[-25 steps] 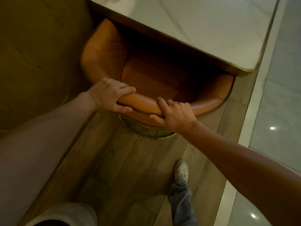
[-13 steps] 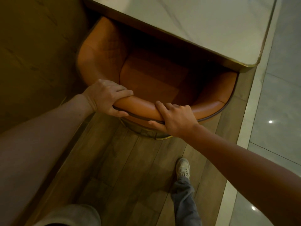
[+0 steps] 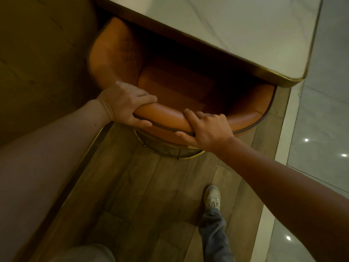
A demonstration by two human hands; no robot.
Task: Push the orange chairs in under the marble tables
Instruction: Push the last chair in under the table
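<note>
An orange leather tub chair (image 3: 113, 59) with a curved backrest and a brass ring base stands partly under the white marble table (image 3: 236, 29), whose brass-edged rim covers the front of the seat. My left hand (image 3: 124, 103) is clasped over the left part of the backrest's top roll. On the same roll, further right, my right hand (image 3: 205, 127) grips with fingers over the top and thumb underneath. The chair's front and legs are hidden beneath the table.
A dark wooden wall panel (image 3: 41, 63) runs close along the chair's left side. I stand on wood plank flooring (image 3: 143, 195), my right foot (image 3: 212, 197) behind the chair. Glossy pale tiles (image 3: 321, 120) lie to the right past a light border strip.
The chair has slid a little further under the marble table, with both hands holding the backrest throughout. The view has shifted slightly forward with it.
</note>
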